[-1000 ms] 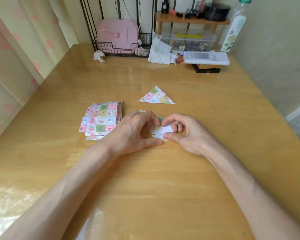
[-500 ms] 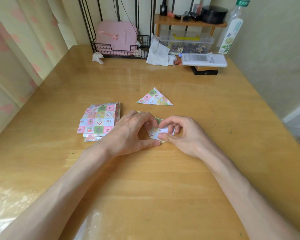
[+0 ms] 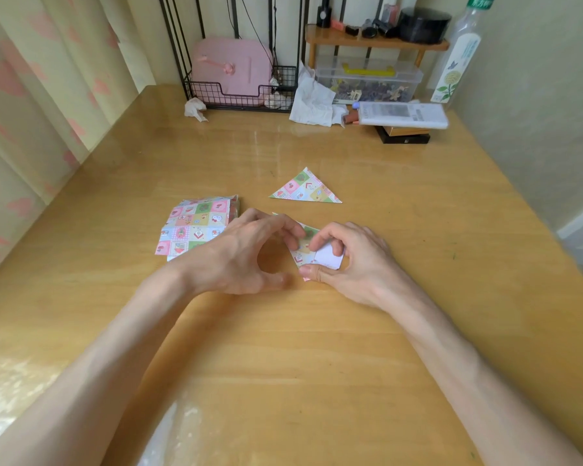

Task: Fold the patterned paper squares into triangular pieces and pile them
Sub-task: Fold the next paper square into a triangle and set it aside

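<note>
Patterned paper, three lots.
We see square stack point(image 3: 196, 227) left, folded triangle point(image 3: 305, 190) flat beyond, half-folded sheet point(image 3: 327, 258) near, white underside showing.

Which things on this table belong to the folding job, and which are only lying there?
Job: stack of patterned paper squares; folded patterned paper triangle; half-folded patterned sheet.
Lying about: crumpled white tissue; clear plastic bottle; pink case.
</note>
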Demonstrator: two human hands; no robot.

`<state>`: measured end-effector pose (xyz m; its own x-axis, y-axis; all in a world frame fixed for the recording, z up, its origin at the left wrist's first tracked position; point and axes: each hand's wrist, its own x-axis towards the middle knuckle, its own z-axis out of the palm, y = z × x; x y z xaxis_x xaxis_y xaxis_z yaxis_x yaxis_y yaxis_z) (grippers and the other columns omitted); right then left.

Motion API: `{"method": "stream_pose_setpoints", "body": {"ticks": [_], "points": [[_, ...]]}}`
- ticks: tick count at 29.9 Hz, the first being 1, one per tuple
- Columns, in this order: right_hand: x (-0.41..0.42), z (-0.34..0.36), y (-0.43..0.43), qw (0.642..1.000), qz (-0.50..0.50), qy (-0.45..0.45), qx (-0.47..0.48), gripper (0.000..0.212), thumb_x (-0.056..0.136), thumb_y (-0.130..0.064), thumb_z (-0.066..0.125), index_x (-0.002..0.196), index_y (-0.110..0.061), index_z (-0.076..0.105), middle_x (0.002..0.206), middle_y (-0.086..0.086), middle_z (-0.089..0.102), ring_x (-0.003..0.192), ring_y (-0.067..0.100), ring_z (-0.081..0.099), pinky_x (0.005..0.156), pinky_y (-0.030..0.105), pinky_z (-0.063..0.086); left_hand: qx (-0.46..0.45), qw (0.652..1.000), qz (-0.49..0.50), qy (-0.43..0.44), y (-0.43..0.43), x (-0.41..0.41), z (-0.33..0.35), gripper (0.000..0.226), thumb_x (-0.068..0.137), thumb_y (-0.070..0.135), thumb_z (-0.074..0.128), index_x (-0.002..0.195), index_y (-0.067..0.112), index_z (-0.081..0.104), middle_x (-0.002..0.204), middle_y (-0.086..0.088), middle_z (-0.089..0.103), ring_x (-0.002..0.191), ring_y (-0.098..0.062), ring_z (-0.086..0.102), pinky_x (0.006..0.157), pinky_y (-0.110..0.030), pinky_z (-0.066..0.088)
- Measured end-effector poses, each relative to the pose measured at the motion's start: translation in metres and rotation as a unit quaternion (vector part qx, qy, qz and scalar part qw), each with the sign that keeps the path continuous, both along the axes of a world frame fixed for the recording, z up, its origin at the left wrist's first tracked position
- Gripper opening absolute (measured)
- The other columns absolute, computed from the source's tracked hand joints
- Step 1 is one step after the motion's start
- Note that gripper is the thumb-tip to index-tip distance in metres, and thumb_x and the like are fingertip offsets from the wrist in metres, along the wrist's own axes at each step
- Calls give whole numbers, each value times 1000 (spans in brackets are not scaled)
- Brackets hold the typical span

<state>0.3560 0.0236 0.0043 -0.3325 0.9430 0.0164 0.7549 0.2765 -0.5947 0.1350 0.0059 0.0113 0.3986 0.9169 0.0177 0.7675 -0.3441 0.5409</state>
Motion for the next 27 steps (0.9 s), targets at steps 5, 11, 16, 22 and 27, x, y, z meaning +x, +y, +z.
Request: {"method": "stream_pose_setpoints", "body": {"ticks": [5,11,16,22,27], "points": [[-6,2,-4,999,-10,-36,16,46,70,-67,79,99,-38,59,85,-18,40,102,12,46,98,36,35,-15,1000,5,-5,1,0,3,54,76,30,60,129,40,50,113,28,61,118,-2,40,104,-22,36],[-8,-1,-5,999,-16,-41,29,49,68,-70,77,100,-38,58,86,-20,40,102,11,45,91,32,32,-6,1000,9,-1,2,1,0,55,81,16,65,129,39,51,113,27,61,117,-2,40,99,-17,33],[-6,-1,-4,999,-19,-21,14,49,67,-69,79,99,-37,60,85,-19,41,101,9,45,92,31,32,-1,1000,10,-3,1,2,1,55,81,15,65,128,40,51,112,27,61,117,-3,40,101,-19,34],[-2,-1,-1,999,-20,31,-16,44,67,-62,85,96,-36,64,85,-15,47,94,10,49,96,35,40,-6,1000,11,-7,0,3,2,55,81,14,64,127,41,51,111,29,60,116,1,39,104,-21,34],[1,-3,-2,999,-10,43,-7,34,72,-52,87,94,-37,65,88,-14,50,89,1,44,96,35,38,-4,1000,11,-13,0,3,2,54,81,14,65,127,40,52,111,28,60,117,-2,40,105,-22,35]]}}
